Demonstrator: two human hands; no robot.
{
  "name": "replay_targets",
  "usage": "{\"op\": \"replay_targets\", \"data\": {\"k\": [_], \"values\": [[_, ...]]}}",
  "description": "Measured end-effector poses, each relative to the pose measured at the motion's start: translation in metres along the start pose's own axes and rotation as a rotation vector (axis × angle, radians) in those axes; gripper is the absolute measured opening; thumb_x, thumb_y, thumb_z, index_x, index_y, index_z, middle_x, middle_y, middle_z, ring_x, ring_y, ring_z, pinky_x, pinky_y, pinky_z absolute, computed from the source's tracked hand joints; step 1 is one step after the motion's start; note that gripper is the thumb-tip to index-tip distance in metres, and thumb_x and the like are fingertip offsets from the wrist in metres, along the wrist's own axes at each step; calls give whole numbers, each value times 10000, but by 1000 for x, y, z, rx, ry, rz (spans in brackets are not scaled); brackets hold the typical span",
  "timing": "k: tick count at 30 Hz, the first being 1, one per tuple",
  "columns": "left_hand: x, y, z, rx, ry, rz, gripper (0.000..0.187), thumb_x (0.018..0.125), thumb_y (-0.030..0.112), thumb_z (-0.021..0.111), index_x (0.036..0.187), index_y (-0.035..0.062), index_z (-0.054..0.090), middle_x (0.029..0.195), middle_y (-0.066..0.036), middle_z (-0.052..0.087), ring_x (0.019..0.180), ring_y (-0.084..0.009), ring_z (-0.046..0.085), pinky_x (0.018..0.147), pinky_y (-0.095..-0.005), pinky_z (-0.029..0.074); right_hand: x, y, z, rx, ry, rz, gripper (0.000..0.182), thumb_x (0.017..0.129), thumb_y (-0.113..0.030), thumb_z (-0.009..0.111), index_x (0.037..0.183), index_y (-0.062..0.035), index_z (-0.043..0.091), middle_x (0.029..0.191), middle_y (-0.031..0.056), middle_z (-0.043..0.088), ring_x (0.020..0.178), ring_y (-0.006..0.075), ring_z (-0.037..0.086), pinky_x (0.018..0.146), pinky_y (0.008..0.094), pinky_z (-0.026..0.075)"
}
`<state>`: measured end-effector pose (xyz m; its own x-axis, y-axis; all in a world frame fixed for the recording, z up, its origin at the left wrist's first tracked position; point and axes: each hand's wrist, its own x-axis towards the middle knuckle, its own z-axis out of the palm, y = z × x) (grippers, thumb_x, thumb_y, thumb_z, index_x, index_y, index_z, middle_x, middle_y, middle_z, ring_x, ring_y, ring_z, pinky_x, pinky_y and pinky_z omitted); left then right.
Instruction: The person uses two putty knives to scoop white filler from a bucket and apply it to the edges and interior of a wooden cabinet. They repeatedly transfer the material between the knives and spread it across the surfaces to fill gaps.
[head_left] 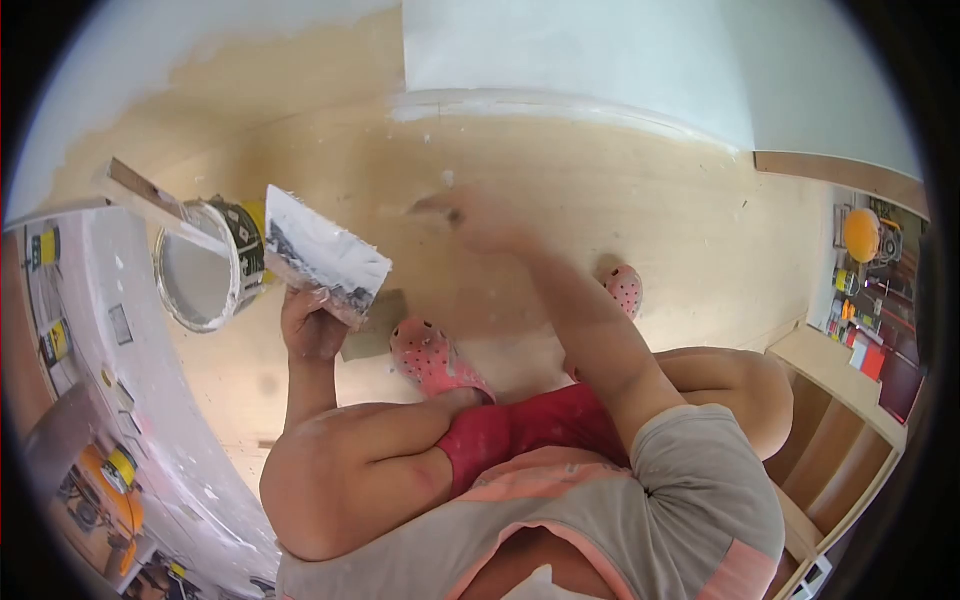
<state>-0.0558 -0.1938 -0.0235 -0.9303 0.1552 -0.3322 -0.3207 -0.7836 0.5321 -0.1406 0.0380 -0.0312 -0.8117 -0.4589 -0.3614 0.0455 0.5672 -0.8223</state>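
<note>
My left hand is closed around a wide putty knife, its broad blade coated with thick white putty and dark smears. Blurred by motion, my right hand is stretched out over the pale wooden floor, its fingers curled in. A thin dark shape juts from it to the left; I cannot tell what it is. Left of the putty knife stands a bucket with a white-smeared rim and pale contents. A long wooden piece lies across the bucket's mouth.
Pink clogs are on my feet as I squat on the floor. A grey square lies beside the left clog. White wall panels rise ahead. At right is a wooden frame; tools and an orange round object lie beyond.
</note>
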Motion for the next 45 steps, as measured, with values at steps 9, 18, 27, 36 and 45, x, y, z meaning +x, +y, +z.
{"op": "replay_targets", "data": {"k": [9, 18, 27, 36, 45], "values": [[0, -7, 5, 74, 65, -65, 642, 646, 42, 494, 1248, 31, 273, 1185, -138, 423, 1097, -292, 433, 933, -416, 355, 19, 136, -37, 1369, 1378, 129, 352, 790, -3, 469, 1138, 29, 427, 978, 90, 541, 841, 168, 537, 695, 293, 448], [-37, -1, -30, 42, 195, -91, 611, 645, 18, 497, 1221, 4, 294, 1126, -179, 460, 1060, -322, 467, 888, -444, 409, 79, 119, -40, 938, 1411, 127, 372, 803, -50, 473, 1171, -8, 444, 933, 61, 542, 792, 134, 496, 679, 251, 409], [-70, -2, -44, -46, 294, -83, 579, 640, -73, 448, 1201, -8, 322, 1127, -181, 468, 1054, -310, 473, 872, -437, 423, 167, 18, 94, 461, 1188, 238, 430, 808, -148, 478, 1207, 1, 417, 964, 162, 588, 805, 202, 547, 718, 292, 420], [-75, -17, -58, -51, 338, -105, 502, 626, -30, 535, 1107, -37, 390, 1011, -155, 513, 879, -273, 540, 802, -419, 454, 84, -3, 92, 1197, 697, 281, 283, 773, -69, 498, 1050, -14, 502, 894, 98, 583, 785, 233, 563, 702, 355, 465], [14, 40, 8, 262, -79, -115, 539, 651, -1, 529, 1167, 32, 378, 1029, -122, 518, 907, -256, 543, 735, -388, 491, -1, -11, -22, 1706, 652, -7, 214, 721, 42, 493, 933, 71, 502, 848, 139, 569, 730, 245, 578, 640, 364, 496]]}}
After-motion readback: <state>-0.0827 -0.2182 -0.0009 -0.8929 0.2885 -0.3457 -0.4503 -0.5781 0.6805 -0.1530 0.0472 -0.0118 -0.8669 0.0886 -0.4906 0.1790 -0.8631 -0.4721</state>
